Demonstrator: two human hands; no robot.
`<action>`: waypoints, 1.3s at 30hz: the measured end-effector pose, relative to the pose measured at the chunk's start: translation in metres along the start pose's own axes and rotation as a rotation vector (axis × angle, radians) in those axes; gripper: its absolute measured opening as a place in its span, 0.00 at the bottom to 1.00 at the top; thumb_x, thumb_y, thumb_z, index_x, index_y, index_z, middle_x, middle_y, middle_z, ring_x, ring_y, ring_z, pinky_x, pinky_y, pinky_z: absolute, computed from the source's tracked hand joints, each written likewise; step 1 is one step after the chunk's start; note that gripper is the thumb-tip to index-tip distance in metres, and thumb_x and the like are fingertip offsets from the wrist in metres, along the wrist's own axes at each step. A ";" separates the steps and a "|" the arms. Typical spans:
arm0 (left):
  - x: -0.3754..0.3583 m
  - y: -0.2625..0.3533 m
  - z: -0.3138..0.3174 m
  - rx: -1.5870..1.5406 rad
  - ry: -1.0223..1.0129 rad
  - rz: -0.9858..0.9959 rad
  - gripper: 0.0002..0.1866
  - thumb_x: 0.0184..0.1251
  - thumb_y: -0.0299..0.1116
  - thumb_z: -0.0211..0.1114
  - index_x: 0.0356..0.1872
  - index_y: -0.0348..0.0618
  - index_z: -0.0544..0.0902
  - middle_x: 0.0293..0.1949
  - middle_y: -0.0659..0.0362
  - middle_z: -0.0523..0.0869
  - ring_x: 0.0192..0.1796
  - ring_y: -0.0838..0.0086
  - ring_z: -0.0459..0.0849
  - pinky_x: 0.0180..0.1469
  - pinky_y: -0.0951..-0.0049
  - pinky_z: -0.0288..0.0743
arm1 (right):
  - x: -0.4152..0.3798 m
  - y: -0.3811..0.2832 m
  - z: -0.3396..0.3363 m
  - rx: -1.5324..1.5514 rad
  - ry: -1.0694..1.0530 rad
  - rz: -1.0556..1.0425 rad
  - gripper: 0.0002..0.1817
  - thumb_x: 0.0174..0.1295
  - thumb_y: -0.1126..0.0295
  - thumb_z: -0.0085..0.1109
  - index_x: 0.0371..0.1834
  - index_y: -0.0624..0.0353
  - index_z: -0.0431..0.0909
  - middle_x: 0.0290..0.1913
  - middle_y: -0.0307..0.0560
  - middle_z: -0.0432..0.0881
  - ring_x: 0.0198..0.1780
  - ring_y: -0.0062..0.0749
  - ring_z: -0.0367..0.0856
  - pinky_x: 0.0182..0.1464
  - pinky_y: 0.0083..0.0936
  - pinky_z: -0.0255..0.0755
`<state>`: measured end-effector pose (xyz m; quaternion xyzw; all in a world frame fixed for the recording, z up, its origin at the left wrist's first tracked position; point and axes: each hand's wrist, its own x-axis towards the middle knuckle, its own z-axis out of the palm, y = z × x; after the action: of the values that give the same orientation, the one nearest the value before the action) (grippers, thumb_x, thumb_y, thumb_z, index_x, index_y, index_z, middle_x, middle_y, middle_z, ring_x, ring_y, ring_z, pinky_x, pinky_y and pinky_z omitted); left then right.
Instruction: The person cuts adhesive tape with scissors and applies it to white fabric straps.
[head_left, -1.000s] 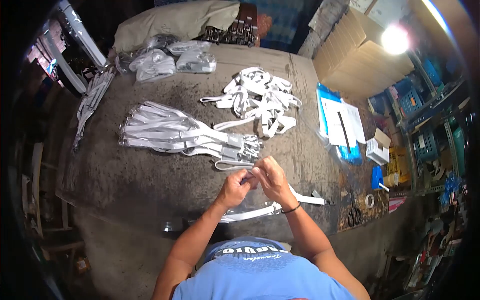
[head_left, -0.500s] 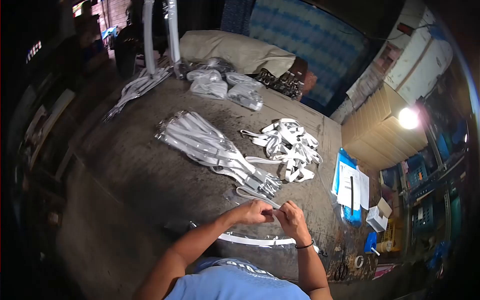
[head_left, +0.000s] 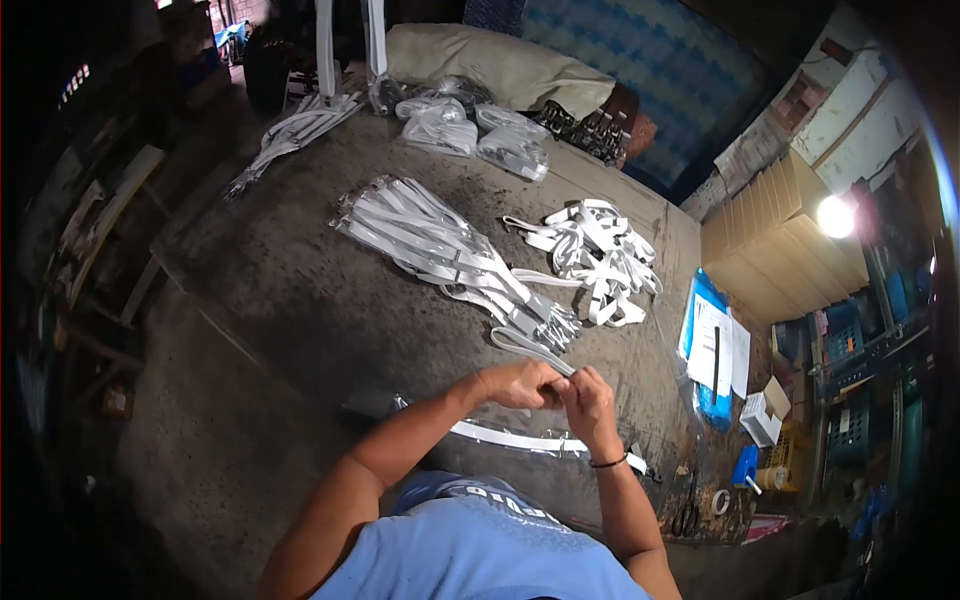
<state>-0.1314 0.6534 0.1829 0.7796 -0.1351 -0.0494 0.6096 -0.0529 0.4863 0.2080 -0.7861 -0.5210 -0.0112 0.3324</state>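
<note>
My left hand and my right hand meet close together above the table's near side, fingers pinched. A white strap runs out from between them, its loop lying toward the pile behind. Both hands grip its near end; the exact part is hidden by my fingers. Just beyond the loop lies a bundle of white straps in clear plastic, with metal ends toward me. Right of it is a tangled heap of loose white straps. One flat white strap in clear plastic lies between my forearms.
Bagged items and another strap bundle lie at the far side of the table. On the right are papers on a blue packet, a small white box, a tape roll and a large carton.
The view has tilted, so the table's contents sit higher and slightly to the right. My hands stay close together on the strap, with the left nearer the right.
</note>
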 end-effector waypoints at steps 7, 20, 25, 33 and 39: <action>-0.008 -0.002 -0.004 -0.171 0.048 -0.086 0.09 0.61 0.26 0.61 0.41 0.36 0.83 0.34 0.55 0.88 0.36 0.74 0.82 0.43 0.70 0.76 | 0.003 -0.007 -0.004 0.073 0.012 0.003 0.09 0.59 0.73 0.62 0.27 0.62 0.72 0.26 0.54 0.74 0.28 0.50 0.75 0.29 0.39 0.68; -0.008 0.001 -0.009 -0.005 0.111 -0.131 0.09 0.61 0.32 0.66 0.34 0.36 0.81 0.29 0.54 0.84 0.34 0.73 0.81 0.39 0.68 0.74 | 0.009 -0.004 0.006 0.013 0.034 0.040 0.08 0.59 0.74 0.61 0.29 0.63 0.71 0.26 0.55 0.71 0.26 0.52 0.74 0.28 0.40 0.67; -0.005 -0.004 -0.021 0.124 0.069 -0.207 0.09 0.62 0.31 0.65 0.39 0.36 0.82 0.31 0.57 0.85 0.35 0.76 0.81 0.40 0.70 0.75 | 0.019 0.002 0.001 0.194 0.064 -0.037 0.08 0.61 0.74 0.60 0.28 0.63 0.71 0.25 0.54 0.71 0.25 0.52 0.73 0.27 0.41 0.67; 0.005 -0.021 -0.014 -0.133 0.165 -0.051 0.06 0.64 0.29 0.63 0.37 0.37 0.83 0.25 0.62 0.82 0.30 0.84 0.75 0.34 0.74 0.72 | 0.026 0.018 0.005 0.140 -0.039 0.218 0.12 0.66 0.66 0.58 0.28 0.63 0.73 0.27 0.58 0.73 0.29 0.56 0.74 0.31 0.39 0.68; 0.004 -0.016 -0.019 -0.015 0.214 -0.112 0.09 0.64 0.33 0.66 0.31 0.36 0.81 0.21 0.62 0.79 0.27 0.82 0.73 0.29 0.72 0.70 | 0.027 0.015 -0.006 0.222 0.008 0.106 0.05 0.63 0.73 0.59 0.34 0.64 0.75 0.30 0.53 0.72 0.34 0.50 0.74 0.34 0.36 0.69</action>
<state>-0.1203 0.6732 0.1725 0.7820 -0.0252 -0.0006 0.6227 -0.0258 0.5018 0.2150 -0.7708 -0.4753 0.0611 0.4197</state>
